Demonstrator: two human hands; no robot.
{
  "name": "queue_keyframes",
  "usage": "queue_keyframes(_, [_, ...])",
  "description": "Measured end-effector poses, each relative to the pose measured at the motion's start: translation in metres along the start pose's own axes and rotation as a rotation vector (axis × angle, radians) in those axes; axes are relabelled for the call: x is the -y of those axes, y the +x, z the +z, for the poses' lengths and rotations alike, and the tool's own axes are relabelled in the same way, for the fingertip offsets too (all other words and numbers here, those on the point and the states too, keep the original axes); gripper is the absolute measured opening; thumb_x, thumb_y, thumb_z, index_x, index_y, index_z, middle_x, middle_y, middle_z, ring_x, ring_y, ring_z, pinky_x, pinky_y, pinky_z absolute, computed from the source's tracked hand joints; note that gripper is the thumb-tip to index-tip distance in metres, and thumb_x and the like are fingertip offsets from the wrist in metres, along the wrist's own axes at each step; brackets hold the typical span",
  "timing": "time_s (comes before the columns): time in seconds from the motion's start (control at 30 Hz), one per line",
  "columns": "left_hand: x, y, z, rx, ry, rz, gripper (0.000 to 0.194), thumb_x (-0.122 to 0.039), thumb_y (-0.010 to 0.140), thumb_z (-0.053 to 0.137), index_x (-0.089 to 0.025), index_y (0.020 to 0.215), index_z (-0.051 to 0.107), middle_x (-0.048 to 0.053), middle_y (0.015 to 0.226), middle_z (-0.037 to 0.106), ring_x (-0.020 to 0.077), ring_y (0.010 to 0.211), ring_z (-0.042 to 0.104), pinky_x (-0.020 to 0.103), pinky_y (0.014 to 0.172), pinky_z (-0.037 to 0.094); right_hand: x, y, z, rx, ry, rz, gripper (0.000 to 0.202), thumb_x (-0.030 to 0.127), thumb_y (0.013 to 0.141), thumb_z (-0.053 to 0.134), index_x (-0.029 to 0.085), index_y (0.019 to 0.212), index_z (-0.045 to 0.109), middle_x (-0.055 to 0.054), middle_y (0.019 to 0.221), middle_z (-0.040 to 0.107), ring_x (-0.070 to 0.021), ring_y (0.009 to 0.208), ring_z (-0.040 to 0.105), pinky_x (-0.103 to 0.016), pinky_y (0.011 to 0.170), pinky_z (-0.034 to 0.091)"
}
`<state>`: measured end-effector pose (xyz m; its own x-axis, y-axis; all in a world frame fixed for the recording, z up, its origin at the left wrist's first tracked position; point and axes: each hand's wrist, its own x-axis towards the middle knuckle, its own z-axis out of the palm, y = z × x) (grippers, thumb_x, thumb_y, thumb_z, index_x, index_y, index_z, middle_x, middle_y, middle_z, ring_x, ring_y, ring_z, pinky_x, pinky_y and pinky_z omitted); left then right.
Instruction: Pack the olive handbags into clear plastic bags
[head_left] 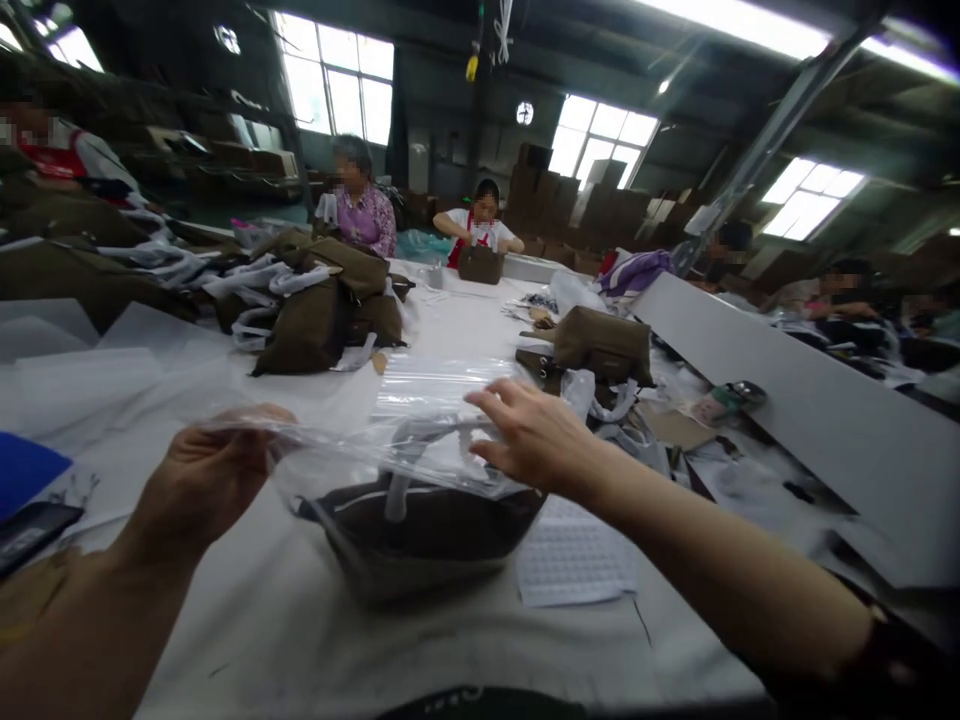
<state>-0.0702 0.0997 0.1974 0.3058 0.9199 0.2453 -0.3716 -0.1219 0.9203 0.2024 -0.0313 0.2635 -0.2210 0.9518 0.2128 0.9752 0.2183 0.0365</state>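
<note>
A dark olive handbag (427,525) sits on the white table in front of me, inside a clear plastic bag (337,465). Its handle (431,430), wrapped in pale material, stands up under the film. My left hand (217,470) pinches the edge of the plastic at the left and pulls it out sideways. Over the right end of the handbag is my right hand (521,435), its thumb and fingers apart, close to the plastic; whether it touches the film is unclear. Behind the handbag lies a stack of clear plastic bags (450,380).
A printed sheet (576,555) lies right of the handbag. Olive bags (307,320) are piled at the left, and another olive bag (604,345) stands at the right. A dark phone-like object (34,535) is at the left edge. A white board (787,410) borders the table; co-workers (480,225) sit beyond.
</note>
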Motion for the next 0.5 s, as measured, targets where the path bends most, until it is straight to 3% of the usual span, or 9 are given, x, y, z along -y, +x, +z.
queue_keyframes(0.07, [-0.004, -0.001, 0.0, 0.031, 0.028, 0.016, 0.033, -0.039, 0.048, 0.085, -0.015, 0.062, 0.068, 0.006, 0.069, 0.063, 0.0158, 0.064, 0.055, 0.022, 0.057, 0.049, -0.007, 0.018, 0.008, 0.085, -0.059, -0.052, 0.051, 0.045, 0.071, 0.065, 0.015, 0.111, 0.052, -0.013, 0.103, 0.061, -0.0252, 0.091, 0.056, -0.031, 0.07, 0.041])
queue_keyframes(0.13, [-0.008, -0.003, -0.002, 0.048, 0.069, 0.005, 0.032, -0.042, 0.05, 0.083, -0.015, 0.061, 0.068, 0.006, 0.067, 0.062, 0.0165, 0.062, 0.056, 0.023, 0.056, 0.049, -0.008, 0.029, 0.019, 0.177, -0.118, -0.072, 0.032, 0.037, 0.077, 0.06, 0.015, 0.099, 0.056, -0.01, 0.087, 0.065, -0.0226, 0.076, 0.059, -0.03, 0.063, 0.04])
queue_keyframes(0.2, [-0.011, -0.006, -0.005, 0.067, 0.123, 0.007, 0.03, -0.043, 0.054, 0.081, -0.016, 0.061, 0.069, 0.006, 0.065, 0.062, 0.0171, 0.062, 0.055, 0.023, 0.054, 0.049, -0.003, 0.031, 0.032, 0.138, -0.217, -0.093, 0.011, 0.019, 0.084, 0.047, 0.015, 0.088, 0.056, -0.008, 0.076, 0.064, -0.0198, 0.065, 0.059, -0.029, 0.056, 0.037])
queue_keyframes(0.3, [-0.008, -0.009, -0.016, 0.053, 0.156, 0.046, 0.025, -0.041, 0.055, 0.08, -0.019, 0.061, 0.069, 0.005, 0.066, 0.063, 0.0172, 0.065, 0.056, 0.022, 0.056, 0.05, 0.003, 0.027, 0.044, -0.013, -0.316, -0.146, 0.016, 0.007, 0.084, 0.04, 0.013, 0.084, 0.054, -0.009, 0.075, 0.062, -0.0197, 0.065, 0.058, -0.03, 0.057, 0.036])
queue_keyframes(0.4, [0.0, -0.011, -0.031, -0.092, 0.077, 0.018, 0.025, -0.039, 0.049, 0.084, -0.024, 0.061, 0.068, 0.0, 0.08, 0.066, 0.016, 0.071, 0.058, 0.02, 0.063, 0.053, -0.007, 0.015, 0.033, -0.015, -0.225, -0.099, 0.012, 0.022, 0.085, 0.051, 0.014, 0.093, 0.056, -0.009, 0.083, 0.063, -0.0215, 0.076, 0.059, -0.033, 0.068, 0.04])
queue_keyframes(0.5, [0.006, -0.012, -0.044, -0.2, 0.044, -0.051, 0.028, -0.04, 0.046, 0.085, -0.027, 0.063, 0.067, -0.005, 0.088, 0.068, 0.0139, 0.075, 0.059, 0.017, 0.072, 0.052, -0.04, -0.01, -0.002, 0.078, -0.048, 0.023, 0.048, 0.048, 0.076, 0.061, 0.018, 0.113, 0.053, -0.01, 0.103, 0.063, -0.0254, 0.095, 0.057, -0.038, 0.083, 0.04])
